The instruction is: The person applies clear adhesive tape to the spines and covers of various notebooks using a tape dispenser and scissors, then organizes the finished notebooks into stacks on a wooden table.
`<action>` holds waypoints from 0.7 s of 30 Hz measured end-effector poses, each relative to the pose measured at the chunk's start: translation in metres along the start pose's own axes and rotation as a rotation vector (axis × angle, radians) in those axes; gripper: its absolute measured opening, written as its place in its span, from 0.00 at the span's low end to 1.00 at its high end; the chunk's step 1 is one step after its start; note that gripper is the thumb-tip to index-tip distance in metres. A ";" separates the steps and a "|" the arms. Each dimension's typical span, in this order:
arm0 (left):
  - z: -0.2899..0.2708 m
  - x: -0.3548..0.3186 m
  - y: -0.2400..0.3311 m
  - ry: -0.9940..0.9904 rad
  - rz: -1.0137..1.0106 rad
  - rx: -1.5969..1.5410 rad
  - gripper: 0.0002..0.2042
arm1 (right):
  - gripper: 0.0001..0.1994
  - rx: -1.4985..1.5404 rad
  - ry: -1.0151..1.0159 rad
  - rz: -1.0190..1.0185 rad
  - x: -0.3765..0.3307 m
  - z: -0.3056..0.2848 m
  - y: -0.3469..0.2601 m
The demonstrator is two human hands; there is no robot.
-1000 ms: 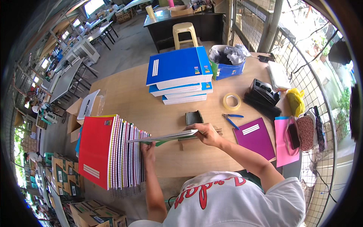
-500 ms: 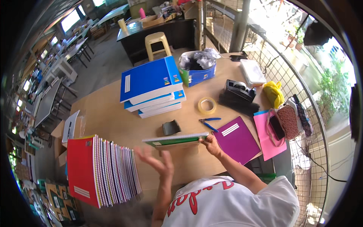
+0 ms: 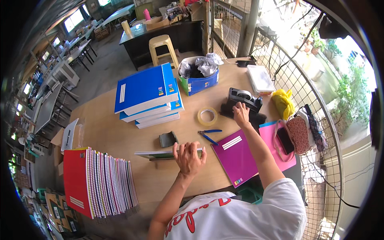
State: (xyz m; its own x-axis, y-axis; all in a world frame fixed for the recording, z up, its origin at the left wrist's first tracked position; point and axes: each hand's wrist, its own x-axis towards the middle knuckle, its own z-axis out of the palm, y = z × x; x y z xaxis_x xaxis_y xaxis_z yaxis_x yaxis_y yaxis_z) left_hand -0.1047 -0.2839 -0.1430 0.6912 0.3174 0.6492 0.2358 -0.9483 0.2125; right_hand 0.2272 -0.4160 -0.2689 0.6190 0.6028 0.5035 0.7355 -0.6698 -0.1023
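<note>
you're standing at a light wooden table [image 3: 120,136] in an open, shed-like workroom with a grey concrete floor [image 3: 108,72], where a pale yellow plastic stool [image 3: 162,44] sits in front of a dark counter [image 3: 172,34]. to your left, long grey tables and chairs [image 3: 60,76] run toward bright windows [image 3: 74,20]. on your right a wire mesh fence [image 3: 304,100] lets in strong daylight from green plants [image 3: 344,84] outside.

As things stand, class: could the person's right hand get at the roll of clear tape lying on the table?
Probably yes. The right hand rests on the black tape dispenser, and the roll of clear tape lies just beside it on bare table, nothing between.
</note>
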 end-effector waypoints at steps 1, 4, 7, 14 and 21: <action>0.001 0.001 -0.001 0.001 0.000 0.008 0.15 | 0.05 0.007 0.003 -0.002 0.003 0.000 0.002; 0.002 0.001 0.000 -0.049 -0.029 -0.034 0.15 | 0.08 0.251 0.169 -0.015 0.012 -0.016 0.015; 0.000 0.000 -0.003 -0.177 -0.089 -0.025 0.17 | 0.18 0.456 0.098 -0.184 0.027 -0.070 -0.012; -0.017 0.009 -0.028 -0.266 -0.007 -0.402 0.10 | 0.16 0.979 -0.383 -0.321 -0.019 -0.164 -0.113; -0.017 0.006 -0.023 -0.209 -0.022 -0.317 0.07 | 0.10 1.015 -0.273 -0.238 -0.039 -0.161 -0.150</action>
State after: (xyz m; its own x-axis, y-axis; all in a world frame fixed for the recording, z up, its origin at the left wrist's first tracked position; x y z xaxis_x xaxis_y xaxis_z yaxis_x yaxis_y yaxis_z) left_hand -0.1177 -0.2605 -0.1312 0.8208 0.3008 0.4856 0.0515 -0.8856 0.4616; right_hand 0.0484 -0.4091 -0.1352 0.3780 0.8307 0.4088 0.6522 0.0745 -0.7544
